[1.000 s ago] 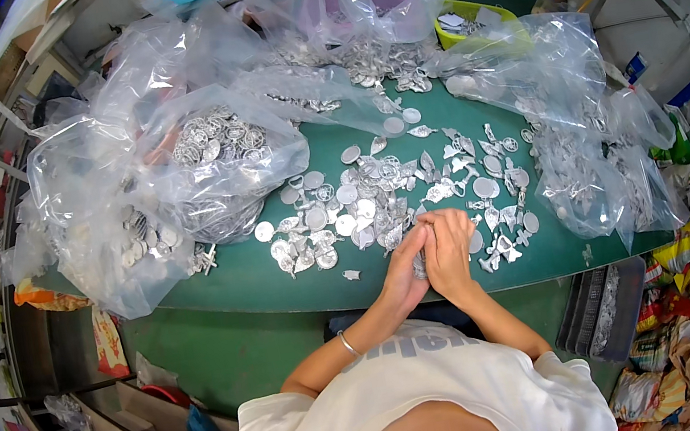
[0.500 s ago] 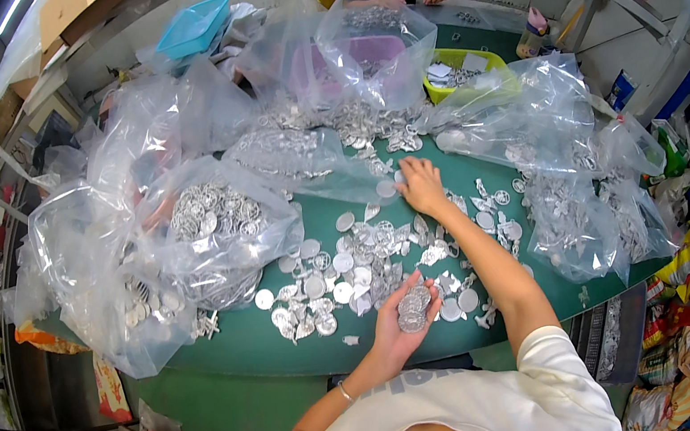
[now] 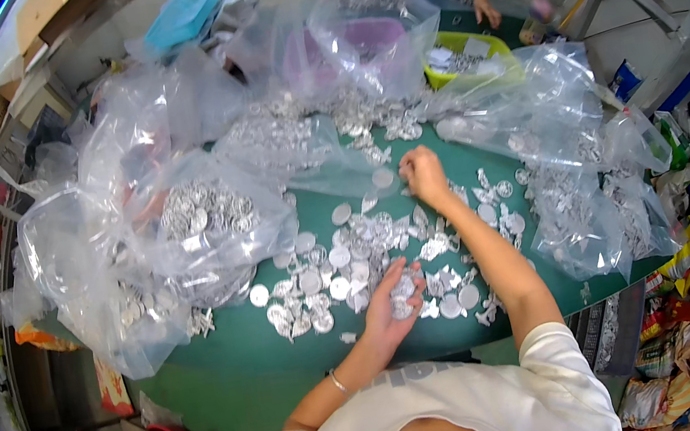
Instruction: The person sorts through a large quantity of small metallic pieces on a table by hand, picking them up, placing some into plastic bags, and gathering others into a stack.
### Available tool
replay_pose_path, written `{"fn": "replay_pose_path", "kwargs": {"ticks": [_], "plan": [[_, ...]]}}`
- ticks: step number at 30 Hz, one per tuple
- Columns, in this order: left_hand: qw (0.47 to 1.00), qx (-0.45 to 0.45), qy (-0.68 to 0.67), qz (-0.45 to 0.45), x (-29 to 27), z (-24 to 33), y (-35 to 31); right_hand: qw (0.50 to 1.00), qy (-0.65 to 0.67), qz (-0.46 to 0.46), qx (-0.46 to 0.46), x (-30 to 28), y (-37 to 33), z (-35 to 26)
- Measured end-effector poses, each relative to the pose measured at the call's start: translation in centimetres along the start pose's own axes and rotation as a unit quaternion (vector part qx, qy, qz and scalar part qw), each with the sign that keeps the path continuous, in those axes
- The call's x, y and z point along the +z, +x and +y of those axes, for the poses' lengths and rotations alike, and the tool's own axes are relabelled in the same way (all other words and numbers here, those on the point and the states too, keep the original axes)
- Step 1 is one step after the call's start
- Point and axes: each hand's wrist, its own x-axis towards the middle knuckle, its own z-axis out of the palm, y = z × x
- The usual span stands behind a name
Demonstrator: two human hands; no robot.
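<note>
My left hand (image 3: 383, 316) is turned palm up near the table's front edge, its fingers curled round several silver medallions (image 3: 401, 291). Farther out, my right hand (image 3: 427, 177) is pinched closed just above the green tabletop. Whatever its fingertips hold, if anything, is hidden. A flat round silver disc (image 3: 382, 178) lies just left of those fingers. Between my hands and to the left spreads a loose heap of silver metal pieces (image 3: 343, 261), some round, some openwork or irregular in outline.
Clear plastic bags of metal pieces stand left (image 3: 209, 210) and right (image 3: 564, 199). A purple basin (image 3: 303, 64), a yellow-green basket (image 3: 461, 39) and a blue tray (image 3: 182, 15) are toward the back. Across the table, a person's hand (image 3: 487, 11) reaches over the surface.
My right hand's fingers have drawn together from a spread reach, and a disc under them no longer shows. My left hand has shifted slightly up and left. The other person's arm has stretched rightward.
</note>
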Motion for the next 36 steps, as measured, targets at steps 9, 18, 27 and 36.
{"fn": "replay_pose_path", "kwargs": {"ticks": [9, 18, 27, 36], "plan": [[0.999, 0.005, 0.046, -0.029, 0.1, 0.8, 0.9, 0.928, 0.214, 0.074, -0.297, -7.0, -10.9, -7.6], [0.994, -0.014, 0.066, -0.080, -0.3, 2.3, 1.3, 0.988, 0.149, 0.043, -0.019, -5.2, -6.2, -5.2], [0.997, 0.020, 0.070, -0.040, -0.4, 2.5, 0.0, 0.994, -0.056, -0.016, -0.088, 1.9, -1.8, -3.4], [0.993, 0.013, 0.101, -0.062, -0.9, 2.1, 0.2, 0.993, -0.031, 0.048, -0.106, 3.3, 3.1, -1.4]]}}
